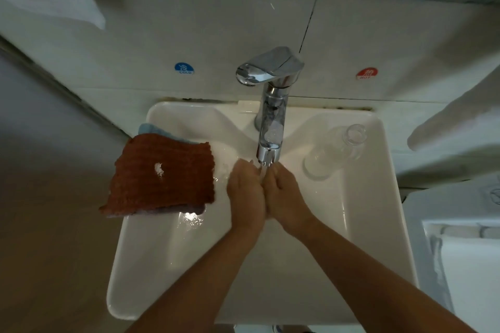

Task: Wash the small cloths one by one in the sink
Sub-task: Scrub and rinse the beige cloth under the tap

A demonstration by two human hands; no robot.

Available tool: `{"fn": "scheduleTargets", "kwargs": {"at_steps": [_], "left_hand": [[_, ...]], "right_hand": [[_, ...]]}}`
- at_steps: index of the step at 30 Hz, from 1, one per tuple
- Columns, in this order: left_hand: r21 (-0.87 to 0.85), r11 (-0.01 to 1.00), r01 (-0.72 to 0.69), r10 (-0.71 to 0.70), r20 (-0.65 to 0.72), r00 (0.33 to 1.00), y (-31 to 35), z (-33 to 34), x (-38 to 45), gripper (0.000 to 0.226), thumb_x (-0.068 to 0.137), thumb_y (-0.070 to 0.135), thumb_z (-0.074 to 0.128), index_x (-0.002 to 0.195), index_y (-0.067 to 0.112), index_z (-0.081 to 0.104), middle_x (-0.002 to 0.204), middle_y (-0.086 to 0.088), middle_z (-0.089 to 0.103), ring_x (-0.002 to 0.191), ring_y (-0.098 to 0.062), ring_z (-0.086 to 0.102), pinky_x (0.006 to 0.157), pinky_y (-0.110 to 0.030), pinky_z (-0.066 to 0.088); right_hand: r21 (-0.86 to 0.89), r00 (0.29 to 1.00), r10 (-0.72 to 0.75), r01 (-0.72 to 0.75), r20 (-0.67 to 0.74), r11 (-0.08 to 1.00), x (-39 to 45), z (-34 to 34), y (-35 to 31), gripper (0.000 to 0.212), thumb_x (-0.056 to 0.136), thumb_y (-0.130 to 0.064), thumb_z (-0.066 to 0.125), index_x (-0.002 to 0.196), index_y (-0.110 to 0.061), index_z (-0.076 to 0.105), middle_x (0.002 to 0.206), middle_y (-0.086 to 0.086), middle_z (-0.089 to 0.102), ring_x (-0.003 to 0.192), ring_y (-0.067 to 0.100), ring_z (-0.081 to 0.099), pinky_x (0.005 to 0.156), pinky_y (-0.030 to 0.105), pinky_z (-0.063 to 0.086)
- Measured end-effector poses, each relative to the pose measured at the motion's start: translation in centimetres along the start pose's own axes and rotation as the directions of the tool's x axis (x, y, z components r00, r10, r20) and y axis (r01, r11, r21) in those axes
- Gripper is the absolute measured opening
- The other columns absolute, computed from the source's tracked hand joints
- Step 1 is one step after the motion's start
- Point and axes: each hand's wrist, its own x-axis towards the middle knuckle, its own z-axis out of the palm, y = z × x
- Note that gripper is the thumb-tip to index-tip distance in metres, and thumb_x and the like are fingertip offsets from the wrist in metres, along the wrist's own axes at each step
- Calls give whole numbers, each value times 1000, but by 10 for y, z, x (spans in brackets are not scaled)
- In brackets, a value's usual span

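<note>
Sink [140, 265]: near basin lay open. Obstacles: stacked cloths [162, 173] over left rim; faucet [270, 127] at back centre; glass jar [332, 151] lying back right.

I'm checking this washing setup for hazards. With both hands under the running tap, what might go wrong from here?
1. The clear glass lies tipped on the sink's right ledge beside the right hand; an elbow or cloth might knock it into the basin.
2. The brown cloth, stacked on others, overhangs the left rim and may slide off.
3. Water running from the faucet over the left hand may splash onto the waiting cloths.
</note>
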Motion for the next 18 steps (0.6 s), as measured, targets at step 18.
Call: {"fn": "scheduleTargets", "kwargs": {"at_steps": [18], "left_hand": [[239,968,73,-225,711,666,11,-82,-7,44,90,47,74,130,44,57,99,-3,76,92,-27,75,77,-41,62]], "right_hand": [[336,974,43,-118,223,935,-33,-56,-11,56,64,-3,79,114,-17,59,99,6,71,93,28,71,74,37,59]]}}
